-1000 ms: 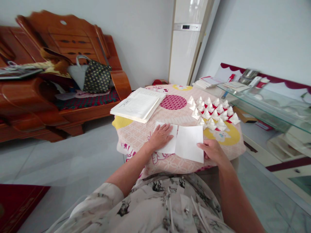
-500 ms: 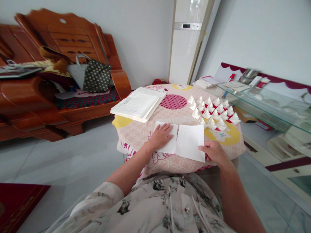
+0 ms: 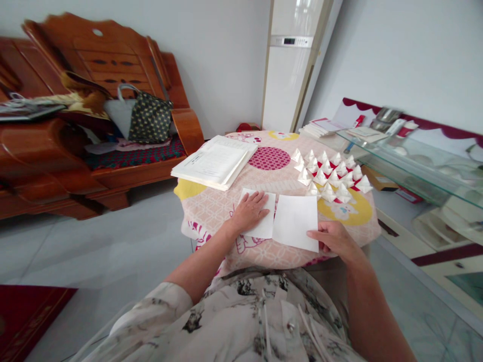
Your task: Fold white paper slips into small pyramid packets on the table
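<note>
My left hand [image 3: 249, 211] lies flat, fingers spread, on a white paper sheet [image 3: 264, 225] on the small table [image 3: 211, 206] with its patterned cloth. Beside it on the right lies a second white square sheet [image 3: 295, 219]. My right hand [image 3: 332, 237] pinches that sheet's near right corner between thumb and fingers. Beyond the sheets sit several small folded white paper shapes [image 3: 332, 177] in rows.
A stack of papers [image 3: 215, 162] rests on the table's far left. A wooden sofa [image 3: 75, 125] with bags stands to the left. A glass shelf unit [image 3: 422, 166] with items runs along the right. A tall white air conditioner [image 3: 290, 65] stands behind.
My right hand has shifted slightly along the right sheet's near corner, and the sheet has settled a little lower. My left hand has not moved.
</note>
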A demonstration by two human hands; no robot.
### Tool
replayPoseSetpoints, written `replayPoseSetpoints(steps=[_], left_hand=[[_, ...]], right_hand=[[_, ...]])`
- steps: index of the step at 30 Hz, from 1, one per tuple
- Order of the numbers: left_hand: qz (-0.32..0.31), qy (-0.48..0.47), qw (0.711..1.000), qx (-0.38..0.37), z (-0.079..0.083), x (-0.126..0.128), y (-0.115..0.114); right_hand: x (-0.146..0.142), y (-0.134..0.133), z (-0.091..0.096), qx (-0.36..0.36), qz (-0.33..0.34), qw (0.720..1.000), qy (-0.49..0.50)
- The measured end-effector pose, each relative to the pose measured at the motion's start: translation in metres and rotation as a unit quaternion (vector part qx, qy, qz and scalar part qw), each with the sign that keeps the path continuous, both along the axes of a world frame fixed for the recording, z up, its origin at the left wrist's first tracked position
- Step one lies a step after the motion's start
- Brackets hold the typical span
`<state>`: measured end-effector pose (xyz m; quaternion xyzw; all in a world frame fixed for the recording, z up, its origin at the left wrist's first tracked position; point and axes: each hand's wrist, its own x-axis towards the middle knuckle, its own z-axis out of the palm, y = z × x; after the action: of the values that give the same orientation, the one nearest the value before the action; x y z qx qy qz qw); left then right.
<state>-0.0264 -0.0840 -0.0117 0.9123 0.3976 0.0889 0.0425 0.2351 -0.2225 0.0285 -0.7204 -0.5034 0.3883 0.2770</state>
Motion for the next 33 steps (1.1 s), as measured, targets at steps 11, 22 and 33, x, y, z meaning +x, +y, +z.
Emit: replayPoseSetpoints(steps=[11, 22, 33], left_hand=[[0.0, -0.002, 1.0, -0.005, 0.0013, -0.0001, -0.0003], [0.004, -0.003, 1.0, -0.017, 0.0043, 0.0003, -0.0009], [0.004, -0.012, 1.0, -0.01, 0.0031, 0.0005, -0.0016]], right_hand=[[0.0014, -0.0039, -0.0012, -0.002, -0.006, 0.999, 0.04], [0.0018, -0.0048, 0.0013, -0.01, -0.003, 0.999, 0.043], [0.0003, -0.0066, 0.0021, -0.005, -0.014, 0.999, 0.043]])
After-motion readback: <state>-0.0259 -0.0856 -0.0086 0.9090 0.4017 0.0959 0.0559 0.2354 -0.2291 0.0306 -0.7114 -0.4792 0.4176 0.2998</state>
